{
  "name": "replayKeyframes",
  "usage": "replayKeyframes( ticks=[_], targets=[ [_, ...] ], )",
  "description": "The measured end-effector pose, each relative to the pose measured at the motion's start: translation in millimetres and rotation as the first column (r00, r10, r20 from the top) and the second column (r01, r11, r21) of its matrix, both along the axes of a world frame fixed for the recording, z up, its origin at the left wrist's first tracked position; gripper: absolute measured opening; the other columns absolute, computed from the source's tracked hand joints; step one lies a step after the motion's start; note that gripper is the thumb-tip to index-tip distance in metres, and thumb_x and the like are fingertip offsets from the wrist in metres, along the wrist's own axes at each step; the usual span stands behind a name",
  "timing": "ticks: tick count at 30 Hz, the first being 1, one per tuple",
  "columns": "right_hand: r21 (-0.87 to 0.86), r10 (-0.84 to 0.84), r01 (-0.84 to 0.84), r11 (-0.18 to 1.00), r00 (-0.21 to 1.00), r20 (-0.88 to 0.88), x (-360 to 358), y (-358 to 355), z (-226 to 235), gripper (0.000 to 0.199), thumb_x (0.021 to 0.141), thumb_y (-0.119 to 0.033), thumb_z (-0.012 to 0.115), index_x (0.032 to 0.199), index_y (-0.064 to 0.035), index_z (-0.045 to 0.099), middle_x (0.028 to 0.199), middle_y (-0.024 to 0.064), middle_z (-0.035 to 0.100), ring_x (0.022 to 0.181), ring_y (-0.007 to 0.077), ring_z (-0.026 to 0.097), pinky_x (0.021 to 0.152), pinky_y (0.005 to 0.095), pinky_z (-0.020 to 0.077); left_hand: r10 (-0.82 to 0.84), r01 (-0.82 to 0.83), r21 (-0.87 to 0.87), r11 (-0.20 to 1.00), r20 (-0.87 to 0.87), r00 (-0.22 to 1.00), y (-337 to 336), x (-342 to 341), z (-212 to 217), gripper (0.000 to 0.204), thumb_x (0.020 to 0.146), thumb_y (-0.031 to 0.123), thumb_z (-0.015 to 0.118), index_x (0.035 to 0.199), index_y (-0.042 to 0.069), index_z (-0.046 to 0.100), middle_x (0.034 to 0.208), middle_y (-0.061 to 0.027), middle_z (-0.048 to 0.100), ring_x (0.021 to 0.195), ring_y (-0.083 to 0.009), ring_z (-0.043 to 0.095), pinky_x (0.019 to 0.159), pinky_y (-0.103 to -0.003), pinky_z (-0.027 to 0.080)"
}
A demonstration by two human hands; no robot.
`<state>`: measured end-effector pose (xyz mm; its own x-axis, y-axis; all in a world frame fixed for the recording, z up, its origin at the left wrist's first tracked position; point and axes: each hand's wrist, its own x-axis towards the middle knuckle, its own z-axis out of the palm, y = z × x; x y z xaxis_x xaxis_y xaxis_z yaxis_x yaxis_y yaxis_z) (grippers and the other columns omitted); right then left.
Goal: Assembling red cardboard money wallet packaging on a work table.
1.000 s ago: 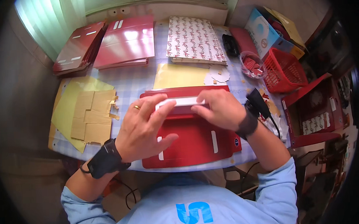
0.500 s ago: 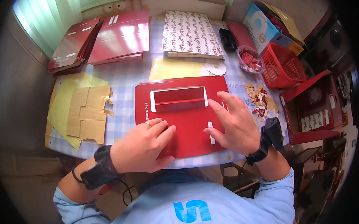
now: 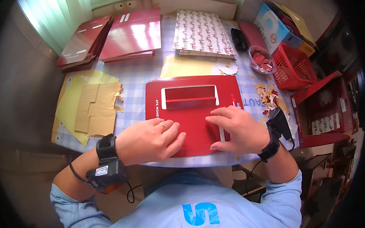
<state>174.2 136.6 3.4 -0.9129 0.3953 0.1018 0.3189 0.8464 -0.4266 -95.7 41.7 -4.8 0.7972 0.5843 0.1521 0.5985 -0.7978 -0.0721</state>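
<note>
A flat red cardboard sheet (image 3: 191, 140) lies on the table in front of me. Its far half has a rectangular cutout with a white border, and a red flap (image 3: 190, 101) folds up inside it. My left hand (image 3: 149, 142) rests over the sheet's near left part, fingers bent and slightly apart, with nothing visible in them. Over the near right part is my right hand (image 3: 244, 131), its thumb and fingers spread apart. Beneath those fingers a narrow white slot (image 3: 221, 133) shows in part. The surface under both palms is hidden.
Left of the sheet, brown cardboard pieces (image 3: 99, 109) lie on yellow paper (image 3: 70, 104). Stacks of red cardboard (image 3: 132, 32) and patterned sheets (image 3: 203, 33) stand behind. To the right are a clear tub (image 3: 263, 60), a red basket (image 3: 292, 68), scraps (image 3: 267, 97) and an open red box (image 3: 322, 101).
My right hand has come nearer to me over the sheet, its fingers lower and more bent. The left fingers curl a little more. The whole view has shifted slightly.
</note>
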Motion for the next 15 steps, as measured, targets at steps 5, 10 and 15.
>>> replayKeyframes(
  ticks=[5,10,15],
  targets=[
    [-0.015,-0.007,0.007,1.0,1.0,0.019,-2,1,1,0.06,0.071,-0.031,0.082,0.118,-0.0017,0.061,0.115,0.0187,0.061,0.102,0.034,0.061,0.089,0.0405,0.0498,-0.181,0.194,0.181,0.964,-0.084,0.98,6,1,-4,0.033,0.077,0.015,0.061,0.102,-0.006,0.063,0.097,-0.0226,0.066,0.087,-0.0295,0.068,0.077,-0.037,0.056],
    [-0.019,-0.016,0.017,1.0,1.0,0.023,-3,2,1,0.058,0.071,-0.031,0.082,0.117,-0.002,0.061,0.112,0.0176,0.062,0.1,0.0334,0.062,0.088,0.0396,0.0502,-0.228,0.231,0.204,0.951,-0.041,0.973,7,-10,1,0.031,0.082,0.016,0.06,0.105,-0.006,0.063,0.099,-0.0223,0.067,0.086,-0.0295,0.069,0.079,-0.039,0.056],
    [-0.034,-0.021,0.022,0.999,0.999,0.033,-3,4,1,0.058,0.071,-0.031,0.082,0.116,-0.0021,0.061,0.109,0.0168,0.062,0.099,0.0327,0.061,0.087,0.0395,0.0501,-0.313,0.311,0.235,0.921,-0.033,0.949,15,-11,-8,0.03,0.083,0.015,0.059,0.105,-0.005,0.062,0.096,-0.0212,0.066,0.085,-0.0291,0.068,0.078,-0.039,0.057]
  ],
)
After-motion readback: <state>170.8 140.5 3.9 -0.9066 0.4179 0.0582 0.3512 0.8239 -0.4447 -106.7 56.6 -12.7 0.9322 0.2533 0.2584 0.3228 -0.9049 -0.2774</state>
